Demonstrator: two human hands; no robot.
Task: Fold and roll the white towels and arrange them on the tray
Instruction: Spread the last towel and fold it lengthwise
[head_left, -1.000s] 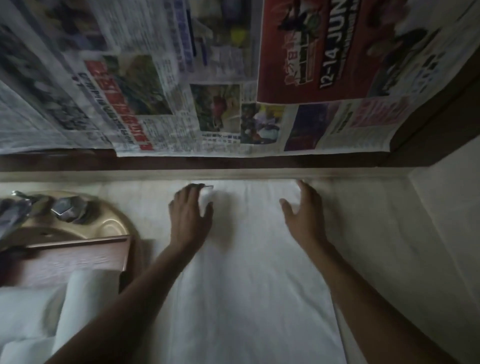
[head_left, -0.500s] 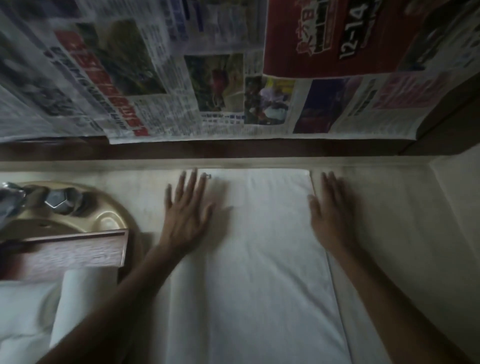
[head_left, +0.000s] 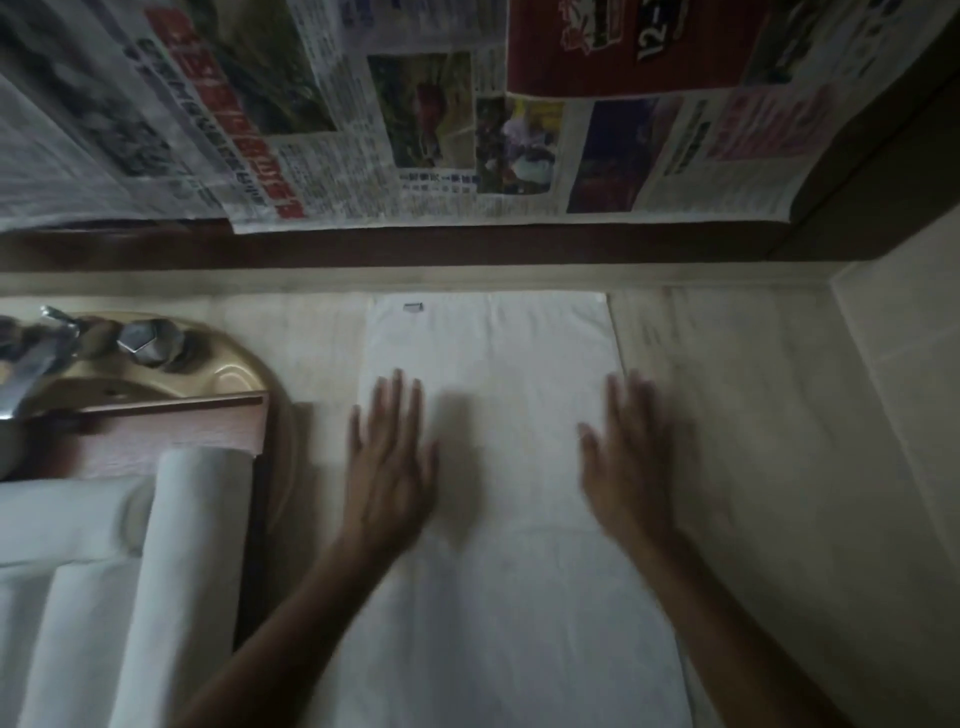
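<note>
A white towel (head_left: 509, 519) lies flat as a long folded strip on the pale counter, its far end near the back ledge with a small tag at the corner. My left hand (head_left: 389, 462) lies flat on the towel's left side, fingers straight and spread. My right hand (head_left: 623, 462) lies flat along the towel's right edge, fingers straight, blurred by motion. At the left stands a wooden tray (head_left: 171, 431) holding rolled white towels (head_left: 176, 571) laid side by side.
A brass-coloured sink basin (head_left: 228, 364) with a metal tap (head_left: 31, 358) and a faceted knob (head_left: 148, 345) sits behind the tray. Newspapers (head_left: 415, 130) cover the wall above a dark wooden ledge. A pale side wall (head_left: 904, 364) closes the right.
Both hands have slid back toward me along the towel from its far end, staying flat. The towel's far end with the tag now lies uncovered.
</note>
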